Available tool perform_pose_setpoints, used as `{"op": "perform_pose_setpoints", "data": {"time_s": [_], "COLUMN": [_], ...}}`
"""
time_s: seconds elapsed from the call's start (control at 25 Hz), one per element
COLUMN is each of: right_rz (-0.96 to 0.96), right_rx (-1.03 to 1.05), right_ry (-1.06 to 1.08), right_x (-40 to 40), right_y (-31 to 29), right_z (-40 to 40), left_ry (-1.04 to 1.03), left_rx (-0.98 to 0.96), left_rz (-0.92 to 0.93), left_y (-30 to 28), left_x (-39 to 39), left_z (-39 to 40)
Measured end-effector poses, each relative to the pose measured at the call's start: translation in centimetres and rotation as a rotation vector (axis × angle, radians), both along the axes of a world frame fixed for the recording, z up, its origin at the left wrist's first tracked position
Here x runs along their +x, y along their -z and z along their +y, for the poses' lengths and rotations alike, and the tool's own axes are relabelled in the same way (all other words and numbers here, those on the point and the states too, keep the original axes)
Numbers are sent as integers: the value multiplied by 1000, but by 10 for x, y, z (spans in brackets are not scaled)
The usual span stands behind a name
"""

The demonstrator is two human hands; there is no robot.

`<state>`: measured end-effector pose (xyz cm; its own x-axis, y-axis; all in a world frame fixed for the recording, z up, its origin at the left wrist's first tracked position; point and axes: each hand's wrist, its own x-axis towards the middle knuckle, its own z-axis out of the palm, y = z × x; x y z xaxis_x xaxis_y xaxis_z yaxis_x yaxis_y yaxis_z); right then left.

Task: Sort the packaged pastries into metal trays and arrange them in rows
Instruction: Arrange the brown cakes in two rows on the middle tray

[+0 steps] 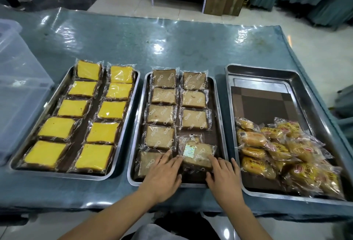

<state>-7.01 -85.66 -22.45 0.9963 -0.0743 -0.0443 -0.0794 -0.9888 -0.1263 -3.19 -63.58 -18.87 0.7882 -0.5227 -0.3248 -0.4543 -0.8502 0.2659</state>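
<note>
A wrapped brown cake slice (pixel 197 154) was steadied between a left hand (pixel 162 177) and a right hand (pixel 223 177), fingers laid out nearly flat on its edges, in the near right corner of the middle tray (pixel 219 106), where eight other brown slices were set in two rows. Ten yellow slices were lined up in the left tray (pixel 122 144), while packaged buns (pixel 282 153) were heaped loosely in the right tray (pixel 315 94).

trays (pixel 221 106): shiny metal | wrappers (pixel 197 155): glossy clear plastic | table cover (pixel 133 45): glossy film
</note>
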Motion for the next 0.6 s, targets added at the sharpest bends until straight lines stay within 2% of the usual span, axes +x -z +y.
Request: {"op": "perform_pose_setpoints", "data": {"time_s": [0.28, 0.6], "right_rz": [-136, -147], "right_rx": [140, 262], "right_ry": [6, 13], "right_x": [13, 40], "right_y": [-14, -39], "right_z": [1, 19], "left_ry": [-95, -223], "left_rx": [-152, -310], "left_rz": [-42, -108], "left_y": [-11, -21], "left_x": [-2, -3], "left_z": [1, 13]}}
